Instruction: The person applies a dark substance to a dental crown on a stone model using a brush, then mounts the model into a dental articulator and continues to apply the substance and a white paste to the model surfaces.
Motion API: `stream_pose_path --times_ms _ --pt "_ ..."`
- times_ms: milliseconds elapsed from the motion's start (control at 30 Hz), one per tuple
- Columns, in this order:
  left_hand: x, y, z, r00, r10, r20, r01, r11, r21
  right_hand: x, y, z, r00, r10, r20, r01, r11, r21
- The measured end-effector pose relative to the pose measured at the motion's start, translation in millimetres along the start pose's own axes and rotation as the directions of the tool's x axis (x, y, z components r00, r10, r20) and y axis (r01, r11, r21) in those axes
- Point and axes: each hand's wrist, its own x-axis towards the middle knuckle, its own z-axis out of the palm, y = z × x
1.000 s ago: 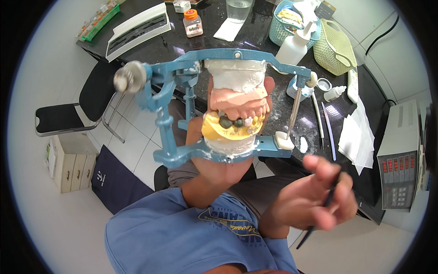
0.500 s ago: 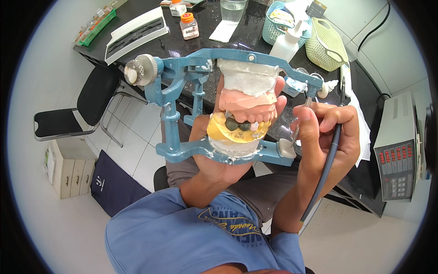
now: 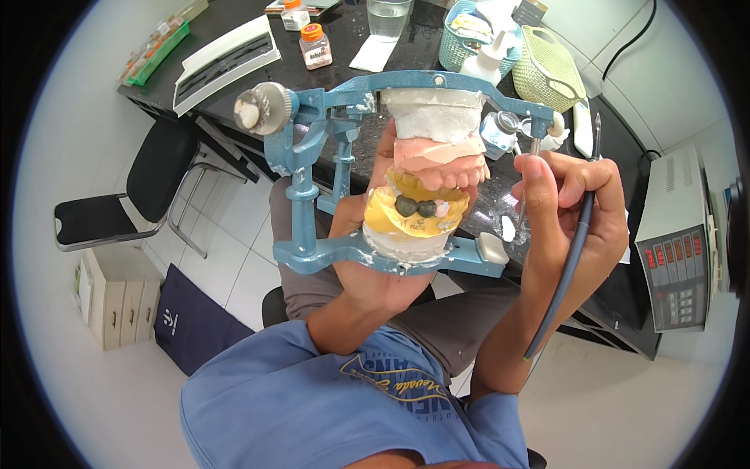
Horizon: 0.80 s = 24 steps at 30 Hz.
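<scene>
A blue dental articulator (image 3: 293, 191) stands upright in front of me. My left hand (image 3: 380, 289) wraps round its lower frame from behind and below. Its upper arm carries a white plaster mount with a pink upper dental cast (image 3: 440, 159). Below sits a yellow lower dental cast (image 3: 406, 223) with dark green wax teeth (image 3: 414, 206) and a pinkish tooth beside them. A gap parts the two rows of teeth. The thumb and index finger of my right hand (image 3: 574, 207) pinch the metal pin at the frame's right end. That hand also holds a slim dark pen-like tool (image 3: 576, 242) with a pointed metal tip.
On the black worktop (image 3: 344, 51) stand orange-capped jars (image 3: 316, 48), a glass of water (image 3: 387, 19), two baskets (image 3: 539, 66) and a white bottle (image 3: 486, 62). At right is a device with a red digital display (image 3: 676, 270). A black chair (image 3: 160, 172) stands left.
The upper arm with the pink cast has swung up, so the teeth have come apart. My right hand has risen slightly with the pin. The left hand keeps its hold.
</scene>
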Motion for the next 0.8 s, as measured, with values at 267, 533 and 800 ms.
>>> stream_pose_path --times_ms 267,533,800 --pt "2.0 -4.2 -15.8 0.987 0.031 0.155 -0.031 1.0 -0.002 11.9 2.4 -6.3 0.999 -0.041 0.026 0.043 0.997 -0.064" --pt "0.1 7.5 -13.2 0.997 -0.076 0.013 0.076 0.992 -0.097 26.6 -3.8 -11.3 0.976 -0.076 0.206 0.092 0.994 -0.067" --pt "7.2 21.1 -6.3 0.986 -0.031 0.161 0.039 0.998 -0.046 25.1 -20.0 -3.7 0.921 0.023 0.389 0.004 0.998 -0.068"
